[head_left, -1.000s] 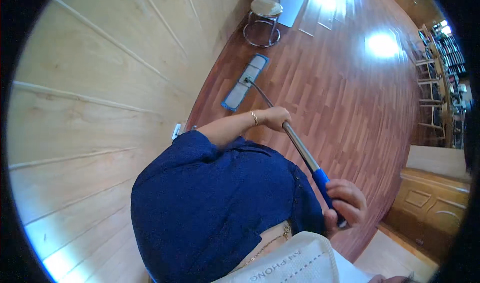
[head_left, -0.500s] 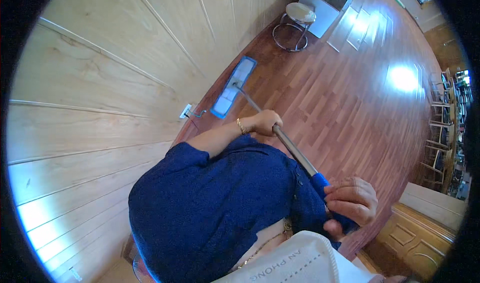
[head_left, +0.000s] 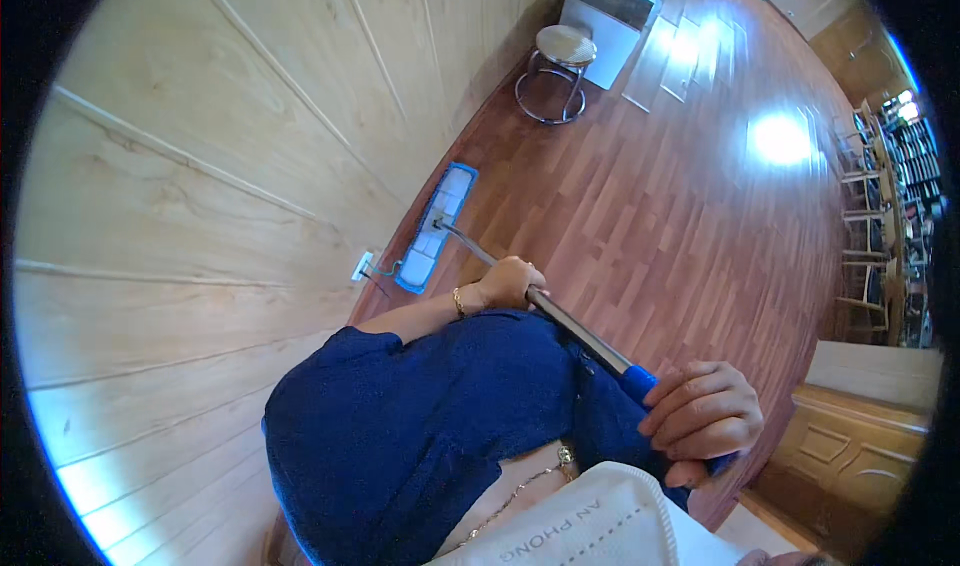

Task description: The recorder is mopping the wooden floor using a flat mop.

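A flat mop with a blue-edged head lies on the reddish wood floor, against the base of the pale wood-panelled wall. Its metal pole runs from the head up toward me. My left hand, with a thin bracelet at the wrist, is closed around the middle of the pole. My right hand grips the blue handle at the pole's upper end, close to my chest. My dark blue sleeve and top fill the lower middle of the view.
A wall socket with a cord sits low on the wall beside the mop head. A round metal stool and a white box-shaped unit stand farther along the wall. Chairs line the right side; a wooden cabinet is at lower right.
The mop head has slid along the wall base toward me and closer to the wall socket. Both hands keep their grip on the pole.
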The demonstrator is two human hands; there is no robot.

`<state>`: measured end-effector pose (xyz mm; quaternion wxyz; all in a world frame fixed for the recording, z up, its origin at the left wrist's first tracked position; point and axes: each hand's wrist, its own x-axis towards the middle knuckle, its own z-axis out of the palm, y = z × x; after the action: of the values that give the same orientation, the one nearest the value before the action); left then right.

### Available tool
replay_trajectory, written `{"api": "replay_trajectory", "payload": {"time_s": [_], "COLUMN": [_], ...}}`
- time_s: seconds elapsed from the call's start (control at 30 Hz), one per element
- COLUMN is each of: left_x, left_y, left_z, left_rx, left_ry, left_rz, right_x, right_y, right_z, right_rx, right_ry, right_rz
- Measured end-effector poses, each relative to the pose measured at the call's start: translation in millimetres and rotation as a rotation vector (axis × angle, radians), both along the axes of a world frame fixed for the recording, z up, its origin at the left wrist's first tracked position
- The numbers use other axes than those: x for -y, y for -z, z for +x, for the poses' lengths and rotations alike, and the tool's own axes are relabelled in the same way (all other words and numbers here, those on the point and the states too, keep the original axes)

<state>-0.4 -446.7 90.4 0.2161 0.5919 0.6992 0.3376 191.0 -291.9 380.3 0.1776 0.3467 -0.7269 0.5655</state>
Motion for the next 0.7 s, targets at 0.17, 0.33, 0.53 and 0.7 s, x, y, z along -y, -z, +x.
{"api": "replay_trajectory", "payload": {"time_s": [0.17,0.33,0.53,0.7], "left_x": [-33,-70,-93,-97], "left_y": [14,50,71,69], "left_z": [-42,-93,-110,-75], "left_rx": [-0.087,-0.138,-0.155,0.058], "left_ry": [0.036,0.092,0.137,0.369], "left_rz": [0.022,0.116,0.187,0.184], "right_x": [20,34,54,72], "right_y": [8,47,66,45], "right_z": [-15,-38,-34,-7], "right_rx": [0.113,0.128,0.268,0.283], "right_ry": [0.248,0.525,0.767,0.778], "right_rz": [0.042,-0.067,-0.057,0.014]}}
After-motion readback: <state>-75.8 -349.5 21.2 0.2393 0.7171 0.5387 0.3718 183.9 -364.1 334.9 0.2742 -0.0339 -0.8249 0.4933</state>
